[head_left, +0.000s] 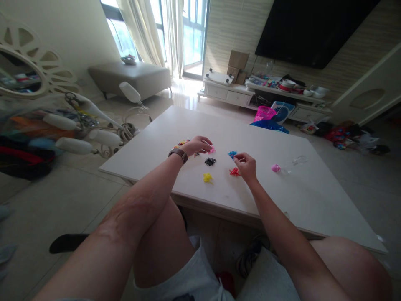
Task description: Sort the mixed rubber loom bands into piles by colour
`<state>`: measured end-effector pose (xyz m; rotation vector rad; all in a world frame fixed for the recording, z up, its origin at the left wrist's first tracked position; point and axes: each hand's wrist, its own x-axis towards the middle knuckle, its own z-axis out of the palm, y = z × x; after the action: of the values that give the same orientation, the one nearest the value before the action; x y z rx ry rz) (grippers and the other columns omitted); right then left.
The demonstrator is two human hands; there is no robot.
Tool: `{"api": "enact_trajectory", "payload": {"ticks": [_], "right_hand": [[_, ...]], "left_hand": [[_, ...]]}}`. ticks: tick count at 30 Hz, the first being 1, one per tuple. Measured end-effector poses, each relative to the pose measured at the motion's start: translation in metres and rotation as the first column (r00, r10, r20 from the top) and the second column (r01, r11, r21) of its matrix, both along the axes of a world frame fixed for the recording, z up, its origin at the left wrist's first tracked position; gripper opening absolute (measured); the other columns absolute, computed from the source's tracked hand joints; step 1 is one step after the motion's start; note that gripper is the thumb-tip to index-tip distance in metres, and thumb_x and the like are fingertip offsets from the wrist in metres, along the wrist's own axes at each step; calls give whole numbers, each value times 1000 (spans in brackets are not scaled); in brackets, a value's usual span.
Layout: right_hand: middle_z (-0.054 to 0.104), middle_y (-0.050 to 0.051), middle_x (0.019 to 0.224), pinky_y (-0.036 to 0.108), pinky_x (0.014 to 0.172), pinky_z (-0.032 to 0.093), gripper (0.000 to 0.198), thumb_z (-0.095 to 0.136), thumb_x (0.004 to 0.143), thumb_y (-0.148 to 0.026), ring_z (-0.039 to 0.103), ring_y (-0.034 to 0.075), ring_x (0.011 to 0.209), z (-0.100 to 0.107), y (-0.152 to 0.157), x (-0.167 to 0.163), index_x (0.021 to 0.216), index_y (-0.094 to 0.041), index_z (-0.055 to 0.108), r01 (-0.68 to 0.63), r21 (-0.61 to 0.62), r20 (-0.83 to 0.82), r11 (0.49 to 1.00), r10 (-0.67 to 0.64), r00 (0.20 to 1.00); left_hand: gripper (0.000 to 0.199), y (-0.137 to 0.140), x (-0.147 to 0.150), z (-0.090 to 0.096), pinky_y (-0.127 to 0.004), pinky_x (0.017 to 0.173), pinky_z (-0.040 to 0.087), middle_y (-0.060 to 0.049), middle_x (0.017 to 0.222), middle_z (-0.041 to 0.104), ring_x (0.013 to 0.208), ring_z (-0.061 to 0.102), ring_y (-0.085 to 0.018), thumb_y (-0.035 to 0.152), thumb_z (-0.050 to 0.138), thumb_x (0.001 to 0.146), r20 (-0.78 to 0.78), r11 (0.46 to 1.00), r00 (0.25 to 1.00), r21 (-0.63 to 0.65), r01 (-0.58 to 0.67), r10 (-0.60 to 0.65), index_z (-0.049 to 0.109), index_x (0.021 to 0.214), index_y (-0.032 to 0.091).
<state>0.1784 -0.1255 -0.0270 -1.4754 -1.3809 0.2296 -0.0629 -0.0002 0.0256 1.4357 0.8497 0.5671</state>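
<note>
Small heaps of thin, loop-like bands, which look like little rubber bands, lie sorted by colour on the white table. My left hand (198, 145), a brown-strapped watch (178, 155) on its wrist, hovers by the pink heap (212, 149) with its fingers apart. Partly behind it is a mixed-colour heap (181, 144). My right hand (246, 166) is pinched at the edge of the blue heap (232, 154); whatever is between the fingertips is too small to make out. Just under it lies the red heap (234, 172). Black (210, 161) and yellow heaps (207, 178) sit between my hands and nearer me.
On the table's right side are a pink object (275, 168) and a clear container (300, 160) lying down. A lamp with white shades (102, 137) stands off the left edge. Beyond the far edge are a pink basket (265, 113) and a low cabinet (227, 95).
</note>
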Motion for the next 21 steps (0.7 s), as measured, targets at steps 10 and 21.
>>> {"api": "enact_trajectory", "payload": {"ticks": [10,21], "right_hand": [[71,6,81,34,70,50,22,65,83,-41,64,20,75,-59,-46,35,82,-20,71,175,-47,107,983,-170,980],[70,9,91,33,70,51,17,59,87,-32,62,22,83,-60,-45,32,88,-20,71,61,-75,175,995,-47,983]], "left_hand": [[16,26,-26,-13,-25,65,50,-8,79,72,74,67,-18,14,68,70,-426,919,836,332,-211,346,71,86,14],[24,29,-33,-30,-21,65,47,-2,73,71,71,62,-16,12,69,63,-707,937,697,312,156,119,77,84,20]]}}
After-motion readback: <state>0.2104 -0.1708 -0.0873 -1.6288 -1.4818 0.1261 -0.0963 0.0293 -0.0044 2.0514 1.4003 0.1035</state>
